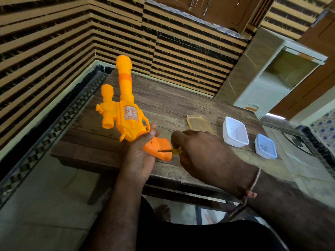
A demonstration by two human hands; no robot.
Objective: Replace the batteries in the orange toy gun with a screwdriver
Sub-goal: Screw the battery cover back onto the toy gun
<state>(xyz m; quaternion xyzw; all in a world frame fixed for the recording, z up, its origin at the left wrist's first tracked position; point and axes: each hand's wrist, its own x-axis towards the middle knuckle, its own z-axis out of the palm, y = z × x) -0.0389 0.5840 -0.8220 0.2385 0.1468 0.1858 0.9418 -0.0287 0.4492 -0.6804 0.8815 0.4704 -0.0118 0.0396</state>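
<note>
The orange toy gun [123, 113] is held up above the near-left part of the wooden table, barrel pointing up and away toward the far wall, grip end nearest the viewer. It is bright orange plastic with a long rounded barrel banded in darker orange, a short scope-like tube on its left side, and a clear window of small white beads on its body. The darker orange grip points right. The screwdriver [167, 151], with a thin dark shaft and translucent yellow handle, lies roughly level, its tip touching the grip's side.
</note>
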